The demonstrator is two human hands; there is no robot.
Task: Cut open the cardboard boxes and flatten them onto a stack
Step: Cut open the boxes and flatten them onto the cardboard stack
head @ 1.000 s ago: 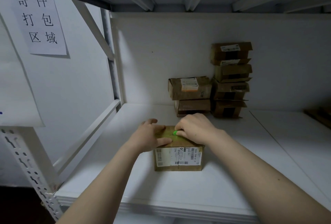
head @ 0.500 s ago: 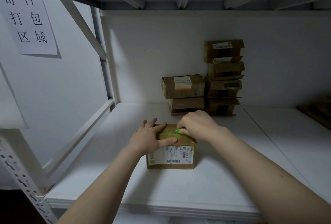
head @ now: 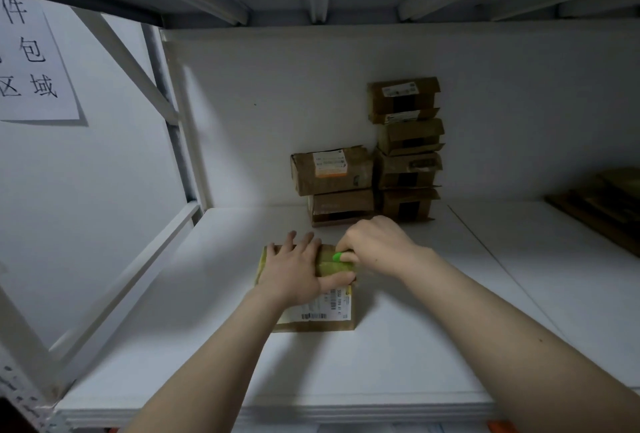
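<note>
A small brown cardboard box (head: 330,297) sits on the white shelf (head: 381,363), toward the front and a little left of centre, well apart from the others at the back. The left hand (head: 292,270) lies flat on its top, fingers straight and spread, thumb stretched along the near edge, pressing down rather than gripping. The right hand (head: 377,247) is curled round a small green cutter (head: 341,256), whose tip meets the box top toward its right end, on the glossy tape; the blade itself is too small to make out. The box looks light and fairly stiff, its corners a bit softened, so I'd guess it would skid on the smooth painted shelf if nothing pinned it. Pressing the lid, off the tape line, seems the sensible hold, and the walls would likely buckle under a hard squeeze. The tape has a slick sheen against the matte, fibrous card, and a white printed label (head: 318,315) with barcodes covers the front face. Against the back wall stands a column of four boxes (head: 407,152) with dark tape and bulging flaps, and beside it a shorter pile of two (head: 337,187), the upper one creased and dented. At the far right lies flat brown card (head: 602,204), probably the stack. A paper sign (head: 33,62) with handwritten characters hangs on the left.
</note>
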